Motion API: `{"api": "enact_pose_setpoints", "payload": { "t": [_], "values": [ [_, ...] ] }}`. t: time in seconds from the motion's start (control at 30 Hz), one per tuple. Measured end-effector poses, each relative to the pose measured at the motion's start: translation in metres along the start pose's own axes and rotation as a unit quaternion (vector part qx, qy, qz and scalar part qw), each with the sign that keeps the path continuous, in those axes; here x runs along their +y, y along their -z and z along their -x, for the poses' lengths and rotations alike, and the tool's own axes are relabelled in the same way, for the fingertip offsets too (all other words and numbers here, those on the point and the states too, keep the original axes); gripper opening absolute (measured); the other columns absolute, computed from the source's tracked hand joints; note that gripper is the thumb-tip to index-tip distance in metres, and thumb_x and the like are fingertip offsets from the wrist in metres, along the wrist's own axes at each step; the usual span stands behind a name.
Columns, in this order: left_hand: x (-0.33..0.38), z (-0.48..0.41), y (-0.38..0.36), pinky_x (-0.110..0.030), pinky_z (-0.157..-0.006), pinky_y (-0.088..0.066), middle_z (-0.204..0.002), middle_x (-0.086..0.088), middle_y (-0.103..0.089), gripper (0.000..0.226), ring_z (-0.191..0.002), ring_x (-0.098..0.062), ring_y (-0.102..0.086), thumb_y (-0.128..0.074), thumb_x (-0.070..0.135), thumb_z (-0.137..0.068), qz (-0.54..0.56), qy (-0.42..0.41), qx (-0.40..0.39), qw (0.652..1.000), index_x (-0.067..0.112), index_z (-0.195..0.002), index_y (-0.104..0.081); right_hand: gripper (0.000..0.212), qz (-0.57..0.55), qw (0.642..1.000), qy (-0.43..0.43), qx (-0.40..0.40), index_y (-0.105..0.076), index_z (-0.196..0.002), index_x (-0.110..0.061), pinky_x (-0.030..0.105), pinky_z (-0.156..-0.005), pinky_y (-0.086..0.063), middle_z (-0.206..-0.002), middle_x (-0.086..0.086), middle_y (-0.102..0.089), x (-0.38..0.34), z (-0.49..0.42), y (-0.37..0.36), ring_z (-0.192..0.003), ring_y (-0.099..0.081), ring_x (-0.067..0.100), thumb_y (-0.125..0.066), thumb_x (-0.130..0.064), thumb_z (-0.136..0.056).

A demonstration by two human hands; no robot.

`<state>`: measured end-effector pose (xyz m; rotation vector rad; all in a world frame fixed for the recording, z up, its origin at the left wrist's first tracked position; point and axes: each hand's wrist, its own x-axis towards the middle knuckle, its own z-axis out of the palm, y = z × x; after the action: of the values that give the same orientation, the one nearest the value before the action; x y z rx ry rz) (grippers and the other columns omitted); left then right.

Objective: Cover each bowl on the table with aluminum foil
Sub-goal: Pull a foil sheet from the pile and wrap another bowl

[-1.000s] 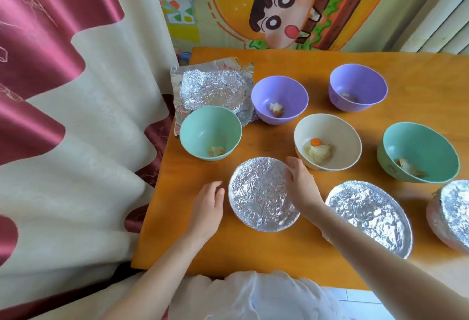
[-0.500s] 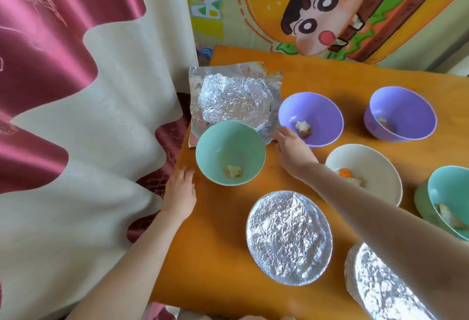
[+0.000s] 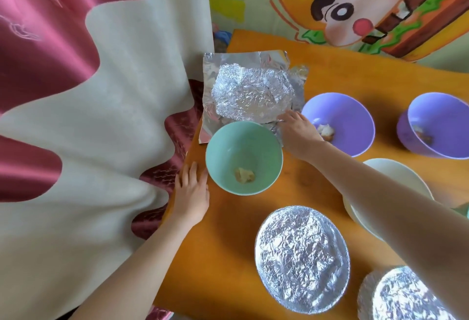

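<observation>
The loose aluminium foil (image 3: 253, 91), a crumpled sheet on top of flatter ones, lies at the far left corner of the orange surface (image 3: 228, 256), just behind an uncovered mint-green bowl (image 3: 228, 142) holding a scrap of food (image 3: 244, 175). The right hand (image 3: 297, 132), which a second ago rested on the rim of the freshly wrapped bowl (image 3: 302, 258) near the front edge, has reached across to the foil's near right corner. Its fingertips meet the sheet, though whether they have pinched it cannot be told. The left hand (image 3: 191, 193) has moved forward too and now lies flat with fingers straight, holding nothing, at the surface's left edge just beside the green bowl.

Taken together, the wrapped bowl looks finished and the green one appears to be next, with a sheet still to be lifted and laid over it. A second foil-topped bowl (image 3: 406, 294) sits at the lower right. Two purple bowls (image 3: 347, 116) (image 3: 441, 122) and a white bowl (image 3: 401, 177), partly behind the right forearm, remain open, so much of the job seems left. A pink-and-cream curtain (image 3: 88, 142) hangs to the left.
</observation>
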<state>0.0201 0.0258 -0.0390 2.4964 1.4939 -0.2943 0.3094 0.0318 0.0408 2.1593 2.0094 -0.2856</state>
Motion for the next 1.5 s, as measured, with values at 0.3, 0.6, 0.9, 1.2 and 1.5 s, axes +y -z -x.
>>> {"api": "enact_pose_setpoints", "payload": {
  "t": [0.3,0.6,0.9,1.2,1.5],
  "values": [
    [0.001,-0.005,0.030,-0.058,-0.111,-0.020,-0.140,-0.006,-0.041,0.033,-0.134,-0.028,-0.033,-0.032,0.027,-0.101,0.200,0.055,-0.013,0.978,0.017,-0.130,-0.047,0.035,-0.141,0.963,0.015,0.227,-0.057,-0.126,-0.006,0.039,-0.094,-0.040,-0.129,0.011,-0.055,-0.012,-0.003,0.053,-0.116,-0.051,0.033,-0.045,-0.003,-0.094],
    [0.033,0.002,0.068,-0.038,-0.080,-0.053,-0.103,0.005,-0.061,0.031,-0.092,-0.015,-0.059,-0.040,0.034,-0.099,0.401,0.086,0.076,0.909,0.016,-0.121,-0.048,0.021,-0.209,0.935,0.036,0.285,-0.073,-0.102,-0.011,0.039,-0.071,-0.052,-0.107,0.006,-0.069,-0.024,0.046,0.057,-0.095,-0.065,0.030,-0.057,-0.005,-0.089],
    [0.030,0.025,0.068,-0.041,-0.074,-0.054,-0.083,0.004,-0.058,0.024,-0.077,-0.018,-0.061,-0.053,0.015,-0.092,0.352,0.109,0.087,0.925,0.009,-0.116,-0.050,0.029,-0.223,0.957,-0.033,0.183,-0.049,-0.120,-0.009,0.043,-0.075,-0.050,-0.102,0.012,-0.071,-0.027,0.066,0.058,-0.094,-0.064,0.034,-0.057,-0.018,-0.094],
    [0.014,0.049,0.069,-0.044,-0.081,-0.053,-0.093,-0.003,-0.063,0.027,-0.084,-0.020,-0.062,-0.051,0.019,-0.095,0.317,0.109,0.050,0.941,0.010,-0.121,-0.050,0.026,-0.261,0.931,-0.069,0.244,-0.064,-0.116,-0.005,0.045,-0.081,-0.051,-0.103,0.018,-0.070,-0.032,0.069,0.078,-0.098,-0.063,0.037,-0.056,-0.013,-0.093],
    [-0.005,0.076,0.070,-0.038,-0.083,-0.054,-0.114,-0.010,-0.063,0.030,-0.100,-0.024,-0.060,-0.049,0.019,-0.096,0.288,0.118,0.071,0.948,0.007,-0.124,-0.051,0.025,-0.242,0.907,0.034,0.344,-0.068,-0.112,-0.013,0.044,-0.070,-0.055,-0.091,0.011,-0.074,-0.071,0.115,0.095,-0.083,-0.070,0.032,-0.055,-0.021,-0.092]
  ]
}}
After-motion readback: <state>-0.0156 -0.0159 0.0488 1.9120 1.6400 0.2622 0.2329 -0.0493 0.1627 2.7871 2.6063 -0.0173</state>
